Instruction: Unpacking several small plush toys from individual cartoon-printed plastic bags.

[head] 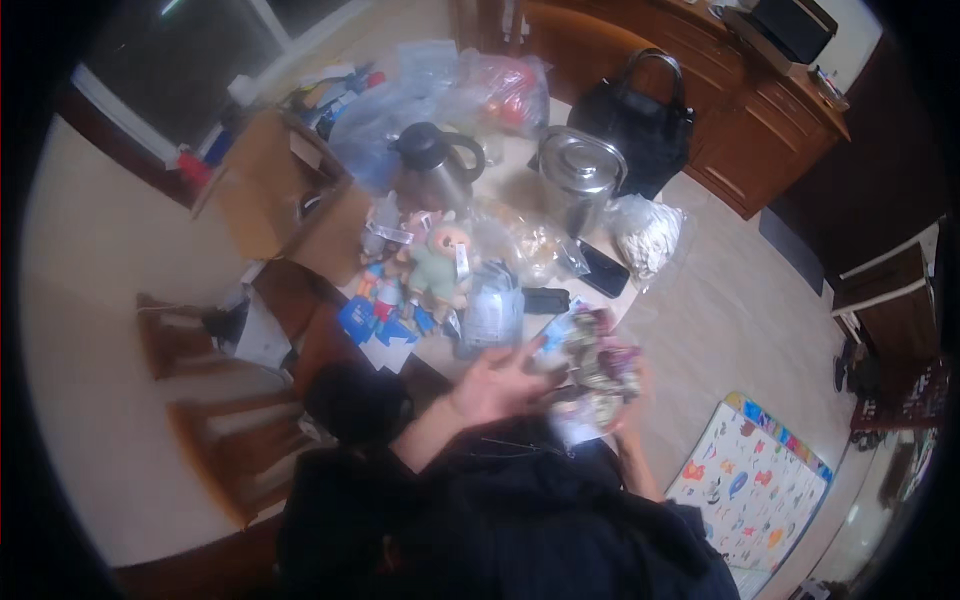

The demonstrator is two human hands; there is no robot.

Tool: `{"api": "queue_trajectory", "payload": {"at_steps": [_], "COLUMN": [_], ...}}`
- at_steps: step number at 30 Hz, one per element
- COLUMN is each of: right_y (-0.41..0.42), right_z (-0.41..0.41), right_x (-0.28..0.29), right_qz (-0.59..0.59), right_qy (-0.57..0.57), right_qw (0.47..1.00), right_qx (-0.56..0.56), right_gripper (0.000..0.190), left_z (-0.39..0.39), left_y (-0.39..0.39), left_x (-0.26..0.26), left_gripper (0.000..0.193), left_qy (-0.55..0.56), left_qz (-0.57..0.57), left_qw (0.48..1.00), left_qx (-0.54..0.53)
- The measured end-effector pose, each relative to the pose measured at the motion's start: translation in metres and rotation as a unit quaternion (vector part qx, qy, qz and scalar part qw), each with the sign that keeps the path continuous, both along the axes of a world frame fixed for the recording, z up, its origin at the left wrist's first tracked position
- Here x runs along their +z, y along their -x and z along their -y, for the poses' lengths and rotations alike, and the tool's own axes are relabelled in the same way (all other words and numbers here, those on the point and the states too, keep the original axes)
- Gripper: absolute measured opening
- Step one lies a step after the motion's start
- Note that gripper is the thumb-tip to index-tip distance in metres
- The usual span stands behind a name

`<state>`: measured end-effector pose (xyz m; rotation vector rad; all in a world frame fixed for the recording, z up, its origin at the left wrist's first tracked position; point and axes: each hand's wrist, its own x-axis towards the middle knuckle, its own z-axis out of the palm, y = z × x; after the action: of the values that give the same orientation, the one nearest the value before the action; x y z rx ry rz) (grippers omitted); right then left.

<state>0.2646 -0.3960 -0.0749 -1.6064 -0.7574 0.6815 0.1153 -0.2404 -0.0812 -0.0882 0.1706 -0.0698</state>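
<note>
In front of my body, my right hand point(634, 405) grips the right side of a crumpled bundle point(600, 356) with a patchy maroon, olive and white pattern. Motion blur hides exactly what the bundle is. My left hand point(499, 386) is at its left side, fingers spread; whether the fingertips touch it is unclear. Just beyond the left hand is a clear plastic package with a label point(493, 307). A small black case point(546, 301) and a black smartphone point(604, 270) lie past the bundle. Several plush dolls point(435, 266) with tags sit on the table to the left.
A vacuum jug point(435, 161), a lidded steel pot point(581, 176), a foil-like wrapped bundle point(649, 232) and a black handbag point(637, 124) crowd the table. An open cardboard box point(259, 187) is at the left, above wooden chairs point(225, 450). A patterned folded mat point(750, 480) is on the right.
</note>
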Motion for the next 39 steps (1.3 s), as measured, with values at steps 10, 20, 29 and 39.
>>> {"api": "queue_trajectory", "payload": {"at_steps": [10,20,29,39], "right_y": [-0.04,-0.053,-0.054,0.026], "right_z": [0.018,-0.018,-0.037,-0.106], "right_x": [-0.014,0.004,0.013,0.044], "right_qz": [-0.032,-0.055,-0.083,-0.087], "right_qy": [-0.065,-0.076,-0.083,0.029], "right_qw": [0.995,0.992,0.971,0.833], "right_qx": [0.069,0.089,0.209,0.546], "right_gripper": [0.043,0.047,0.051,0.045], "left_z": [-0.121,-0.074,-0.04,0.022], "left_y": [-0.067,0.01,0.071,0.107], "left_x": [-0.032,0.003,-0.016,0.009], "left_gripper": [0.045,0.025,0.041,0.045], "left_qy": [-0.915,-0.908,-0.886,-0.741], "left_qz": [-0.323,-0.332,-0.341,-0.347], "left_qw": [0.212,0.253,0.313,0.539], "left_qx": [-0.118,-0.041,0.036,0.2]}}
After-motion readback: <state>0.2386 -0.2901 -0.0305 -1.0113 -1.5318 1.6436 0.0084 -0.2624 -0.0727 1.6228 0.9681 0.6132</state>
